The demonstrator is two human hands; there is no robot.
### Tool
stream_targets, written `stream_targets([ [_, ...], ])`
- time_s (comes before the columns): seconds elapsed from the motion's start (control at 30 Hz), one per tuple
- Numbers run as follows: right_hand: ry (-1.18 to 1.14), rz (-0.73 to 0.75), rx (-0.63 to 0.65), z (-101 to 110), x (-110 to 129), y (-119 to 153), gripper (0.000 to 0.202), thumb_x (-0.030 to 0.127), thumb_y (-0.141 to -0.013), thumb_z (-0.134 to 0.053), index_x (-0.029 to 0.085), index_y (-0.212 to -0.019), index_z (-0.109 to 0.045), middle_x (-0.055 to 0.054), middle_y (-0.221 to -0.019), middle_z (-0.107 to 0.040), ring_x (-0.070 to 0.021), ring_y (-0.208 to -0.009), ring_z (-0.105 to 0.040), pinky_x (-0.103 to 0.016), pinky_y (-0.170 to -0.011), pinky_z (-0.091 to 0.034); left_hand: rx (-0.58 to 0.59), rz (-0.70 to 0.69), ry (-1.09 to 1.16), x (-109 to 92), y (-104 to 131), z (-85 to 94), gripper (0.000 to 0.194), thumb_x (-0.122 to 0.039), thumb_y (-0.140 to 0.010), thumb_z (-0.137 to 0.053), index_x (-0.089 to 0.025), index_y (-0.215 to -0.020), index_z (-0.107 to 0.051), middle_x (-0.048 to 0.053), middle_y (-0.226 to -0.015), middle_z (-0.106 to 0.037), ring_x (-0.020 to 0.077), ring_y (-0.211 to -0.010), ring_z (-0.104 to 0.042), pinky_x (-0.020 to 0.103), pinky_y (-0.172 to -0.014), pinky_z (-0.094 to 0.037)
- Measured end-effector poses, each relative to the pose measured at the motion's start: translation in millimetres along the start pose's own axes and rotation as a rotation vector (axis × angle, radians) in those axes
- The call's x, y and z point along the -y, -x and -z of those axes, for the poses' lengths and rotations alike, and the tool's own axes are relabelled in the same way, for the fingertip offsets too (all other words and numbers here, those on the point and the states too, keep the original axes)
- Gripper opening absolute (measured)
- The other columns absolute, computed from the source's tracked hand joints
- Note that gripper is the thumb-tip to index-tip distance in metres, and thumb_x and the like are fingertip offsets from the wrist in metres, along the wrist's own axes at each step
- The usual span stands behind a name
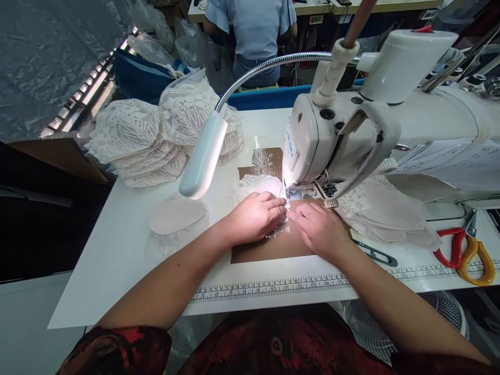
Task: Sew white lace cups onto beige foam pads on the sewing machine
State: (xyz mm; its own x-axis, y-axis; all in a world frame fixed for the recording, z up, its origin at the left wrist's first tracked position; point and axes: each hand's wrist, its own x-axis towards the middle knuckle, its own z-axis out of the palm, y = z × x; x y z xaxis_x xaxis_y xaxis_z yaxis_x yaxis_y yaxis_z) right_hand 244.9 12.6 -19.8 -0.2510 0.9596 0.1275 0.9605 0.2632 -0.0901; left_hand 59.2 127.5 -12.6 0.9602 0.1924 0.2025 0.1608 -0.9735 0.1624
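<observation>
A white lace piece with a pale smooth lining (269, 186) lies under the needle area of a white sewing machine (308, 140). My left hand (260, 216) presses on its near part, fingers close together and tips beside the presser foot. From the other side, my right hand (322, 229) has its fingers curled in and its index fingertip at the lace edge, almost touching the left fingers. Its thumb is mostly hidden. Under both hands is a brown taped sheet (258, 253) on the white table (128, 271).
Stacked lace cups (136, 140) stand at the back left. A pale oval piece (177, 216) lies left of my arm. More lace pieces (385, 211), a dark flat tool (377, 253) and red-and-yellow scissors (466, 250) are at right. A lamp (205, 156) hangs overhead; a person (255, 28) sits beyond.
</observation>
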Motion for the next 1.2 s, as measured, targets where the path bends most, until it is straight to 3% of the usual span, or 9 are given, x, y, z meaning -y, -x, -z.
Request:
stream_targets([
  [0.47, 0.022, -0.043, 0.001, 1, -1, -2, 0.036, 0.013, -0.089, -0.044, 0.022, -0.112, -0.07, -0.005, -0.087, -0.065, -0.0181, -0.077, -0.05, -0.031, -0.065, -0.028, -0.071, 0.061, 0.024, -6, -2, -7.6, 0.032, -0.024, -0.098, -0.044, -0.01, -0.112, -0.069, 0.014, -0.124, -0.066, 0.0243, -0.096, -0.061, 0.039, -0.081, -0.051],
  [0.77, 0.125, -0.139, -0.041, -4, 2, -8, 0.043, 0.011, -0.088, -0.046, 0.024, -0.124, -0.066, -0.007, -0.089, -0.068, -0.0208, -0.081, -0.053, -0.031, -0.063, -0.029, -0.02, 0.168, -0.041, 0, -7, -10.7, 0.036, -0.027, -0.099, -0.04, -0.011, -0.121, -0.065, 0.012, -0.131, -0.062, 0.0251, -0.097, -0.056, 0.04, -0.084, -0.047],
  [0.9, 0.128, -0.179, -0.078, -7, 0, -8, 0.044, 0.01, -0.087, -0.046, 0.025, -0.123, -0.067, -0.006, -0.09, -0.07, -0.0202, -0.079, -0.055, -0.031, -0.062, -0.03, 0.01, 0.17, -0.026, 3, -3, -0.9, 0.038, -0.029, -0.098, -0.042, -0.011, -0.126, -0.061, 0.014, -0.132, -0.06, 0.0251, -0.097, -0.055, 0.039, -0.083, -0.047],
  [1.03, 0.095, -0.201, -0.11, -8, -4, -6, 0.039, 0.012, -0.085, -0.049, 0.024, -0.116, -0.07, -0.005, -0.093, -0.072, -0.0183, -0.074, -0.056, -0.03, -0.061, -0.032, 0.062, 0.074, 0.027, 5, 3, 16.0, 0.042, -0.026, -0.091, -0.05, -0.014, -0.131, -0.056, 0.014, -0.133, -0.056, 0.0259, -0.102, -0.056, 0.038, -0.083, -0.049],
  [1.2, 0.013, -0.186, -0.172, -7, -5, -5, 0.032, 0.02, -0.093, -0.045, 0.021, -0.112, -0.071, -0.005, -0.093, -0.073, -0.0172, -0.08, -0.061, -0.027, -0.066, -0.038, 0.094, 0.082, 0.004, 4, 1, 11.9, 0.029, -0.023, -0.096, -0.041, -0.016, -0.104, -0.068, 0.011, -0.109, -0.066, 0.0234, -0.092, -0.06, 0.037, -0.078, -0.05],
])
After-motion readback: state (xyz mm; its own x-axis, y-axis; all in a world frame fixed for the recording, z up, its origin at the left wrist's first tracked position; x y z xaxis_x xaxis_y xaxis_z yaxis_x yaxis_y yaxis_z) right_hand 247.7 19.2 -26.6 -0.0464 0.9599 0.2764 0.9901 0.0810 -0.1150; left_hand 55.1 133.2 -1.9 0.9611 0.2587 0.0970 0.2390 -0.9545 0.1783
